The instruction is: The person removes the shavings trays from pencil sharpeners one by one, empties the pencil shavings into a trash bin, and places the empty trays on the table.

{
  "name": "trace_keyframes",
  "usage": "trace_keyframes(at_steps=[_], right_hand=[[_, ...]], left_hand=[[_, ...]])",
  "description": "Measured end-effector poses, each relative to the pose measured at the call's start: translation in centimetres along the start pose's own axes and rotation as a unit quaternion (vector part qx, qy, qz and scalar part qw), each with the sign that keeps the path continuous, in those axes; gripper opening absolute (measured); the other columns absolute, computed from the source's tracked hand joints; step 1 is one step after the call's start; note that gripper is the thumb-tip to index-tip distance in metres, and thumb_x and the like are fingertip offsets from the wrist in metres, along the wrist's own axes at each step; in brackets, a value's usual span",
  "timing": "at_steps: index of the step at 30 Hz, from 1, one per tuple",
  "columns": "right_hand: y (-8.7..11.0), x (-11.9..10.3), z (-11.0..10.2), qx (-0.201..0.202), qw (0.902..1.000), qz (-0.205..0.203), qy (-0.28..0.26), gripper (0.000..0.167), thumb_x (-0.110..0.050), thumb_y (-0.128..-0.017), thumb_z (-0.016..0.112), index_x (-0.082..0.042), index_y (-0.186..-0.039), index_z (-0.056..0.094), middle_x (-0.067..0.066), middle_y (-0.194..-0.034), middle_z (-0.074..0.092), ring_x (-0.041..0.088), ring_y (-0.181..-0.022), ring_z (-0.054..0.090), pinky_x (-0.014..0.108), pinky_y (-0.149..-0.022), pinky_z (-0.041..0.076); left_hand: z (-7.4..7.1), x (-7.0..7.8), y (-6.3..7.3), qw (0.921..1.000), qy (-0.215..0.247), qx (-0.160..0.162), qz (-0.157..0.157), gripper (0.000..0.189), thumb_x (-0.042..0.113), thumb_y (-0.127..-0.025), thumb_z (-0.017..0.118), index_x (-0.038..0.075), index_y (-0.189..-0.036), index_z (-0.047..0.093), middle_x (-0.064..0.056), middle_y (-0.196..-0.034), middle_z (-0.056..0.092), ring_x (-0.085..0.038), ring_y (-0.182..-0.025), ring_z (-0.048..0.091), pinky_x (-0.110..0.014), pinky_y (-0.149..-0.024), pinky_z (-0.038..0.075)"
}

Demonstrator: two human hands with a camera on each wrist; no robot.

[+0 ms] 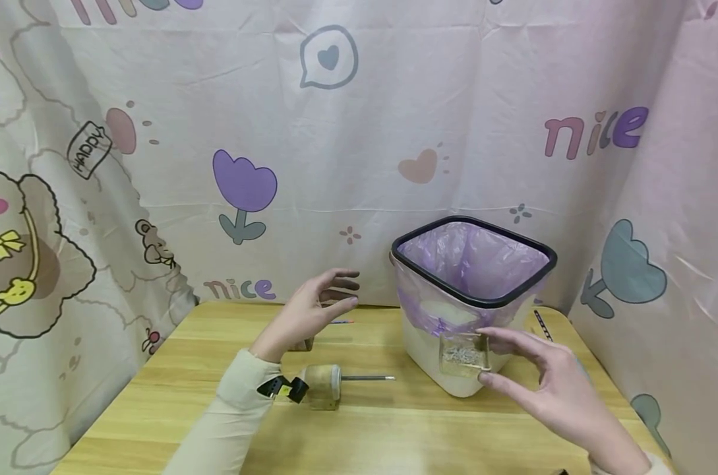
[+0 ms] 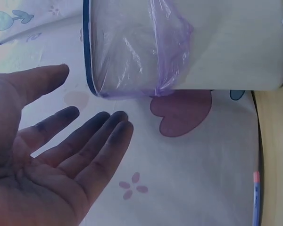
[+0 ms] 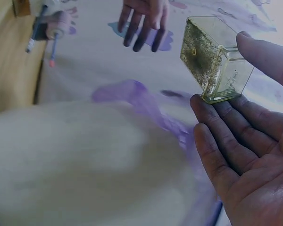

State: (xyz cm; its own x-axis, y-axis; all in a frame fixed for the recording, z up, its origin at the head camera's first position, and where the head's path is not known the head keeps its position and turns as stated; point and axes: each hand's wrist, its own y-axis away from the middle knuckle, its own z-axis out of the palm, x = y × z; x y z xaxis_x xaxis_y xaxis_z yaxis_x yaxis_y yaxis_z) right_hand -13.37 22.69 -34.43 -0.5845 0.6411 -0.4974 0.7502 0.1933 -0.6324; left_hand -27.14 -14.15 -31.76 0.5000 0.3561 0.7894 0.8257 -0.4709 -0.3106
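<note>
My right hand (image 1: 551,389) pinches a small clear plastic box (image 1: 464,355) between thumb and fingertips, in front of the trash bin (image 1: 418,359). Grey, crumbly bits lie inside the box; in the right wrist view a dark, speckled layer coats one side of it (image 3: 198,56). My left hand (image 1: 317,307) hovers over the table left of the bin, fingers relaxed and holding nothing. Dark smudges mark its fingertips (image 2: 115,134) in the left wrist view. Below that hand, partly hidden by the wrist, lies a pale, yellowish device (image 1: 323,386) with a thin grey rod (image 1: 367,378) pointing right.
The white bin has a black rim (image 1: 477,302) and a purple liner bag (image 1: 495,257). Behind the left hand are a small brownish object (image 1: 302,345) and an orange-tipped pencil (image 1: 342,322). A dark patterned stick (image 1: 542,324) lies right of the bin. Printed curtains (image 1: 347,165) enclose the table.
</note>
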Motion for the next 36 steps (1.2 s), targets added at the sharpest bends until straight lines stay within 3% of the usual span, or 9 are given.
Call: trace_keyframes(at_steps=[5, 13, 17, 23, 30, 33, 36], right_hand=[[-1.0, -0.3, -1.9, 0.028, 0.999, -0.033, -0.01, 0.067, -0.001, -0.076, 0.094, -0.02, -0.136, 0.073, -0.011, -0.123, 0.078, -0.008, -0.11, 0.069, 0.001, -0.101, 0.045], [-3.0, -0.1, -5.1, 0.052, 0.9984, -0.014, -0.019, 0.065, 0.008, -0.075, 0.092, -0.013, -0.134, 0.073, -0.019, -0.119, 0.077, -0.012, -0.111, 0.069, 0.001, -0.104, 0.045], [-3.9, 0.8, -6.3, 0.055, 0.9984, 0.007, -0.001, 0.06, 0.005, -0.079, 0.091, -0.012, -0.134, 0.073, -0.026, -0.116, 0.075, -0.015, -0.105, 0.069, -0.001, -0.1, 0.045], [-6.0, 1.9, -7.8, 0.05, 0.9972, 0.033, 0.045, 0.053, -0.009, -0.086, 0.09, -0.014, -0.136, 0.072, -0.04, -0.115, 0.066, -0.024, -0.1, 0.063, -0.006, -0.091, 0.041], [-8.3, 3.2, -9.3, 0.025, 0.9952, 0.066, 0.068, 0.05, -0.021, -0.092, 0.087, -0.014, -0.139, 0.071, -0.045, -0.106, 0.063, -0.027, -0.094, 0.06, -0.004, -0.083, 0.041], [-9.0, 3.9, -9.6, 0.016, 0.9933, 0.087, 0.074, 0.05, -0.026, -0.094, 0.085, -0.015, -0.14, 0.07, -0.041, -0.104, 0.065, -0.028, -0.094, 0.059, -0.002, -0.078, 0.043], [-9.5, 4.5, -9.8, 0.006, 0.9911, 0.103, 0.084, 0.051, -0.031, -0.095, 0.084, -0.015, -0.141, 0.069, -0.016, -0.112, 0.079, -0.03, -0.094, 0.056, 0.0, -0.075, 0.043]], left_hand=[[0.8, 0.5, -1.3, 0.9996, -0.016, 0.012, 0.019, 0.049, 0.021, -0.104, 0.072, 0.019, -0.151, 0.057, -0.009, -0.147, 0.066, -0.03, -0.131, 0.07, -0.046, -0.109, 0.06], [2.4, 1.3, -3.3, 0.9967, -0.056, 0.026, 0.053, 0.052, 0.022, -0.104, 0.072, 0.015, -0.153, 0.056, -0.01, -0.156, 0.06, -0.036, -0.133, 0.068, -0.048, -0.107, 0.061], [3.3, 1.6, -4.1, 0.9938, -0.083, 0.033, 0.066, 0.054, 0.022, -0.104, 0.072, 0.014, -0.155, 0.055, -0.012, -0.159, 0.056, -0.036, -0.137, 0.065, -0.045, -0.107, 0.061], [4.1, 1.6, -4.8, 0.9908, -0.105, 0.041, 0.074, 0.061, 0.026, -0.104, 0.072, 0.017, -0.161, 0.049, -0.015, -0.163, 0.049, -0.04, -0.142, 0.058, -0.051, -0.107, 0.06], [4.5, 1.4, -5.2, 0.9895, -0.116, 0.046, 0.072, 0.066, 0.024, -0.105, 0.071, 0.019, -0.165, 0.043, -0.015, -0.169, 0.043, -0.042, -0.143, 0.057, -0.051, -0.106, 0.061], [4.8, 1.5, -5.3, 0.9892, -0.116, 0.045, 0.078, 0.065, 0.024, -0.105, 0.07, 0.018, -0.164, 0.044, -0.015, -0.169, 0.044, -0.041, -0.144, 0.057, -0.05, -0.105, 0.062], [5.0, 1.5, -5.4, 0.9883, -0.122, 0.047, 0.079, 0.064, 0.025, -0.105, 0.07, 0.02, -0.164, 0.045, -0.014, -0.169, 0.045, -0.038, -0.145, 0.057, -0.05, -0.107, 0.061]])
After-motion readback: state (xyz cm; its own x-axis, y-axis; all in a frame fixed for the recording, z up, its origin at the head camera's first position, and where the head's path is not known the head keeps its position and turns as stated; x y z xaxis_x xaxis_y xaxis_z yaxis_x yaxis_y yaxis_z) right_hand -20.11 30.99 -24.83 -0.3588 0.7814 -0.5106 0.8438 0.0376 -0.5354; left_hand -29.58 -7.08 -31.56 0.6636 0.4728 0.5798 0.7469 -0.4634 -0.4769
